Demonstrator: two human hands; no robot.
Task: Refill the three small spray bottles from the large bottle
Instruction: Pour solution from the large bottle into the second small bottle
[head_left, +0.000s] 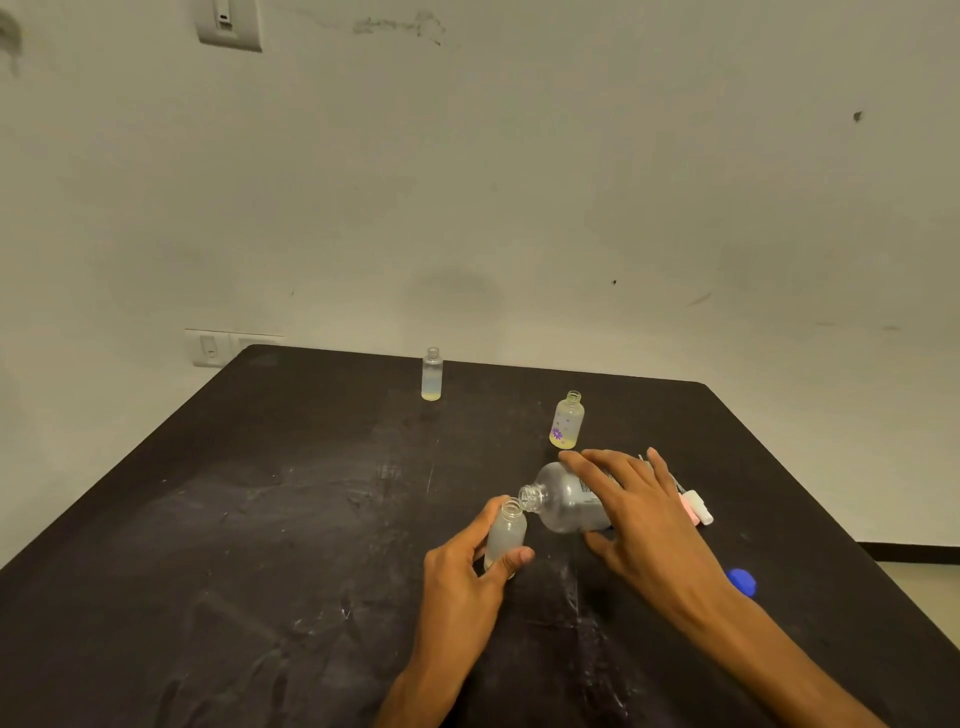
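Note:
My left hand (467, 566) grips a small frosted bottle (506, 535), uncapped and held upright just above the black table (260, 519). My right hand (639, 514) holds the large clear bottle (563, 501) tipped on its side, its open neck touching the small bottle's mouth. A second small bottle with a purple flower (567, 421) stands uncapped behind my hands, a little yellowish liquid at its bottom. A third slim clear bottle (431, 374) stands uncapped at the table's far edge.
Pink and white spray tops (695, 506) lie on the table behind my right hand. A blue cap (743, 581) lies beside my right wrist. A white wall rises beyond the table's far edge.

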